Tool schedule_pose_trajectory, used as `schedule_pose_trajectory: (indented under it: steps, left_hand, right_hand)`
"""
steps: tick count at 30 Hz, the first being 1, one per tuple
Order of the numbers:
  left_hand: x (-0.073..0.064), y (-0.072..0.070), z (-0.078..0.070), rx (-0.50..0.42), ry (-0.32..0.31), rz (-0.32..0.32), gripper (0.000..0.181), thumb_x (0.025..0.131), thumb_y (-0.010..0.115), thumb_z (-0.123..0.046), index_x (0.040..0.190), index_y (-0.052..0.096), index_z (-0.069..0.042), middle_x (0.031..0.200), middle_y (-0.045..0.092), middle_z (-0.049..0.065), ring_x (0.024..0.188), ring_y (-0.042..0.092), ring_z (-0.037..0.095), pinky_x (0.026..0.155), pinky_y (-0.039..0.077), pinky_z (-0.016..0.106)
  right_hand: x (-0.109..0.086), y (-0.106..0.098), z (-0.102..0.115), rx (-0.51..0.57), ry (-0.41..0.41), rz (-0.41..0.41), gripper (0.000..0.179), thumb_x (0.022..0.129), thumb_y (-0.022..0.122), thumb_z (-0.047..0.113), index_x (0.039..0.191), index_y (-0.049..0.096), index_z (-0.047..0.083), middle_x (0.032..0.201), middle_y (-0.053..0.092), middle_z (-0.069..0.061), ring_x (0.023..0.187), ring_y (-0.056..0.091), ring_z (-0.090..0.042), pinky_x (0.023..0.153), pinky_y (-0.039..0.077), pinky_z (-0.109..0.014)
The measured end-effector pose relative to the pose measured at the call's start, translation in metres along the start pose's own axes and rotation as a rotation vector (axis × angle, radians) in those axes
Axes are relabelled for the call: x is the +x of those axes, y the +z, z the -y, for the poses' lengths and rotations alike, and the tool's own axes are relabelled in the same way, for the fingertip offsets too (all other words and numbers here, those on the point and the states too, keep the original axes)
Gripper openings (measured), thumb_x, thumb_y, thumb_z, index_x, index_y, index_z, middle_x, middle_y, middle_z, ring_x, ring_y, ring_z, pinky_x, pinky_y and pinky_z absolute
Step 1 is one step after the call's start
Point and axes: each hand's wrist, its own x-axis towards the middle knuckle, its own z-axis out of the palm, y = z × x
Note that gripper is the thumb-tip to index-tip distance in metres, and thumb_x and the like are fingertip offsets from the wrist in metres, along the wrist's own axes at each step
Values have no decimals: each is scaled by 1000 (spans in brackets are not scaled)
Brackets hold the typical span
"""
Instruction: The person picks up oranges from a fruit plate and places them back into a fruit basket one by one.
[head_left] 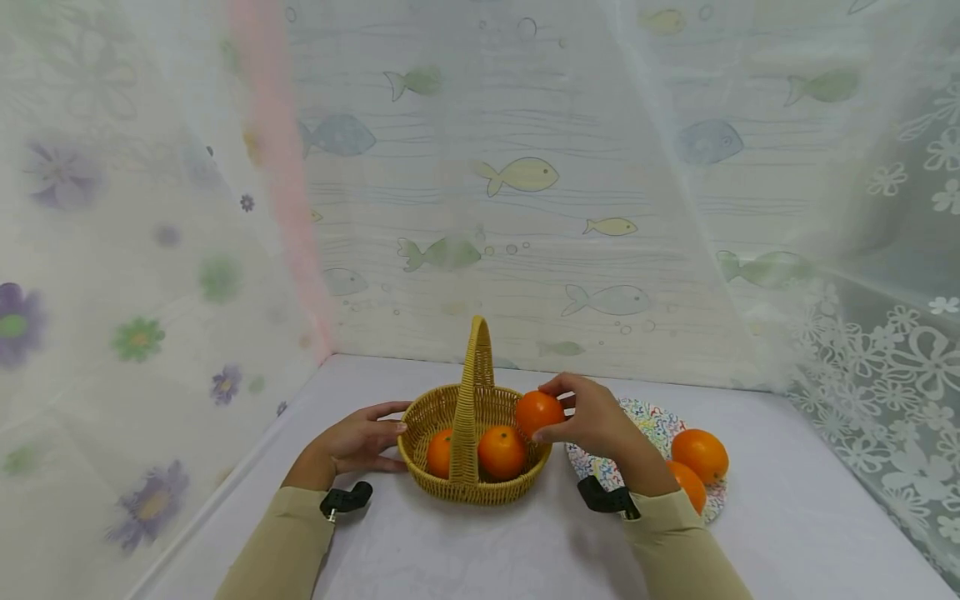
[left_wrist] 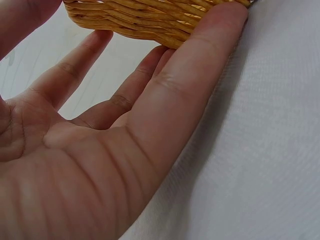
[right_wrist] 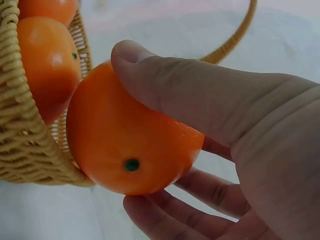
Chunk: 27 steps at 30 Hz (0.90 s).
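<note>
My right hand (head_left: 588, 417) grips an orange (head_left: 539, 412) at the right rim of a yellow wicker basket (head_left: 489, 493). In the right wrist view, the thumb lies over the held orange (right_wrist: 132, 145) and the fingers are beneath it; its green stem spot shows. Inside the basket sit two more oranges, one right of the handle (head_left: 502, 452) and one partly hidden behind it (head_left: 439, 454). On the basket's left side rests my left hand (head_left: 363, 437), its fingers fairly straight. The left wrist view shows these fingertips touching the woven wall (left_wrist: 135, 20).
A round plate (head_left: 652, 417) with a colourful pattern lies right of the basket, partly behind my right forearm. It bears two oranges (head_left: 701, 456). White cloth (head_left: 450, 550) covers the table. A fish-print curtain (head_left: 465, 208) hangs behind, with flowered sheets at both sides.
</note>
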Motion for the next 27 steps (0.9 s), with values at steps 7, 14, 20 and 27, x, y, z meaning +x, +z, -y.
schedule_pose_trajectory:
  steps: [7, 14, 20, 27]
  left_hand:
    - [0, 1, -1, -6, 0, -15, 63, 103, 60, -11, 161, 33, -13, 156, 48, 15, 129, 59, 29, 97, 54, 65]
    - [0, 1, 1, 3, 5, -22, 63, 103, 60, -12, 160, 35, -12, 156, 47, 16, 130, 59, 30, 96, 54, 65]
    - [-1, 1, 1, 5, 2, -16, 61, 103, 60, -11, 160, 37, -13, 156, 48, 15, 129, 59, 30, 96, 54, 64]
    - [-1, 0, 1, 8, 0, -21, 62, 103, 60, -12, 160, 37, -13, 156, 49, 14, 129, 59, 29, 96, 54, 65]
  right_hand:
    - [0, 9, 6, -14, -27, -1, 63, 68, 99, 29, 123, 69, 22, 125, 67, 0, 115, 67, -26, 84, 63, -41]
    - [-1, 14, 8, -8, -27, -7, 61, 68, 98, 26, 122, 69, 22, 125, 67, 0, 117, 66, -27, 86, 63, -42]
    - [-1, 16, 9, -16, -40, -17, 60, 68, 99, 25, 121, 69, 23, 126, 67, 3, 118, 67, -27, 88, 63, -43]
    - [-2, 18, 14, -60, -95, -40, 58, 69, 98, 25, 120, 71, 25, 124, 66, 4, 111, 67, -25, 87, 63, -41]
